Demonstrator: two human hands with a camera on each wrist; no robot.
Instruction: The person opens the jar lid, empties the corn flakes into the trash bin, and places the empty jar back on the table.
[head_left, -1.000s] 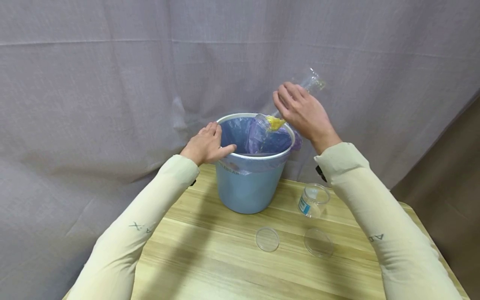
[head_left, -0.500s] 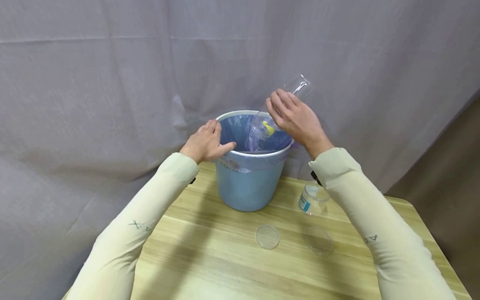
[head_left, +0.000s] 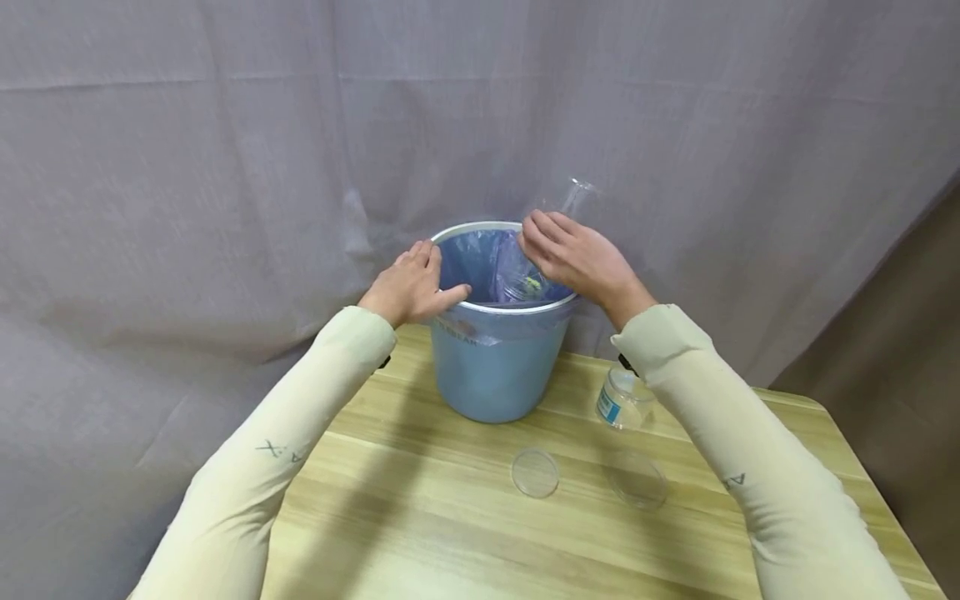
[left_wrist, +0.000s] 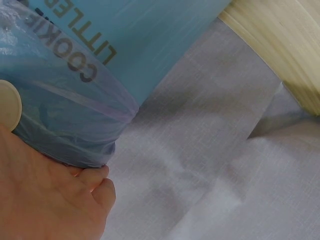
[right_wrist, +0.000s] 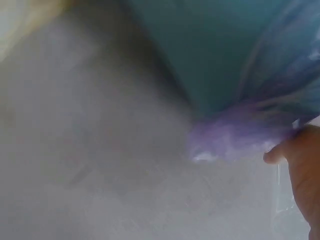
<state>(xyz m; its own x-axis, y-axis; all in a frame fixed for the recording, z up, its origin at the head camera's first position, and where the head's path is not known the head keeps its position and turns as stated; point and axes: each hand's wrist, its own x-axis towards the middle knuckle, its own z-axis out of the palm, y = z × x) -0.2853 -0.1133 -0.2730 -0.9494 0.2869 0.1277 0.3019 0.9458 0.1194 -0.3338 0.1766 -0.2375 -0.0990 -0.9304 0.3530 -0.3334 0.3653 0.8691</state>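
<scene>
A light blue trash can [head_left: 495,375] with a pale rim stands on the table, lined with a purplish plastic bag [head_left: 472,257]. My left hand [head_left: 408,287] rests on the left of its rim, thumb spread over the front edge. The left wrist view shows those fingertips [left_wrist: 102,175] right at the bag's fold. My right hand [head_left: 581,258] grips a clear plastic jar [head_left: 577,197], tipped mouth-down into the can. Something yellow [head_left: 532,284] shows near the jar's mouth, its kind unclear. The right hand itself hides the jar's middle.
On the wooden table [head_left: 420,517], a second clear jar [head_left: 622,404] with a blue label stands right of the can. Two clear round lids, a smaller one [head_left: 535,472] and a larger one [head_left: 637,479], lie in front. A grey curtain [head_left: 225,167] hangs behind.
My right hand has moved down and left with the jar, and its mouth has sunk deeper into the can. Less of the yellow stuff shows. The left hand has stayed put.
</scene>
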